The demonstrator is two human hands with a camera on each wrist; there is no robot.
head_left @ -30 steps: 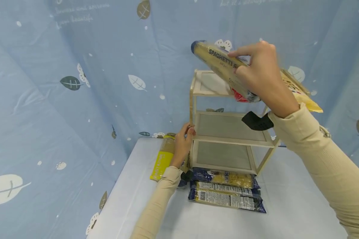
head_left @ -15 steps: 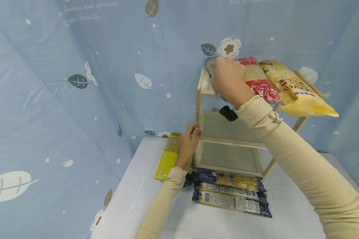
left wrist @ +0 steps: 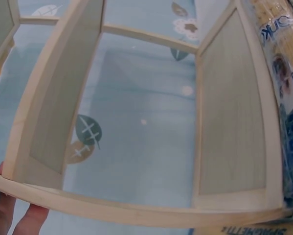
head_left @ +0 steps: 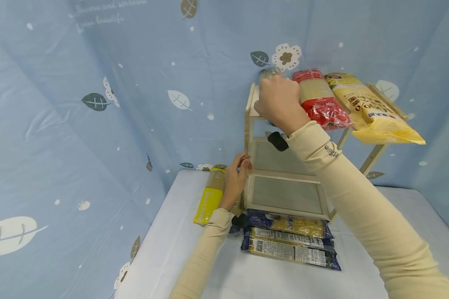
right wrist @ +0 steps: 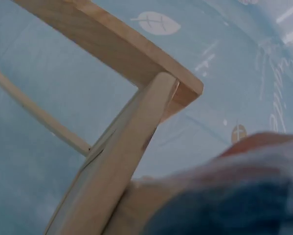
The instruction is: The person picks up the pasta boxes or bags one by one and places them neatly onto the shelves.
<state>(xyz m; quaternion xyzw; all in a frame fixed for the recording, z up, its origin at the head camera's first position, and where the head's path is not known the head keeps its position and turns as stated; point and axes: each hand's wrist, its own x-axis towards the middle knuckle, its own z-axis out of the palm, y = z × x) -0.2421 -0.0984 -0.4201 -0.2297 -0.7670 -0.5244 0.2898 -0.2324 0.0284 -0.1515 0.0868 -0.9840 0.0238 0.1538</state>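
A small wooden shelf rack (head_left: 292, 178) stands against the cloth backdrop. My right hand (head_left: 278, 101) is over the left part of its top shelf, gripping a pack of spaghetti (head_left: 270, 73); most of the pack is hidden behind the hand. In the right wrist view the blurred blue end of the spaghetti pack (right wrist: 224, 210) lies close to the shelf edge. Lower down, my left hand (head_left: 235, 180) holds the rack's left upright. Its fingertips (left wrist: 31, 219) show behind the wooden rail (left wrist: 136, 209) in the left wrist view.
Right of the right hand, a red-ended pack (head_left: 319, 97) and a yellow bag (head_left: 374, 106) lie on the top shelf. Blue-ended pasta packs (head_left: 288, 245) lie before the rack. A yellow pack (head_left: 209, 199) lies left of it on the white table (head_left: 157, 257).
My right hand has brought the spaghetti pack left and down, from tilted in the air onto the top shelf's left side. The left hand keeps its place on the upright.
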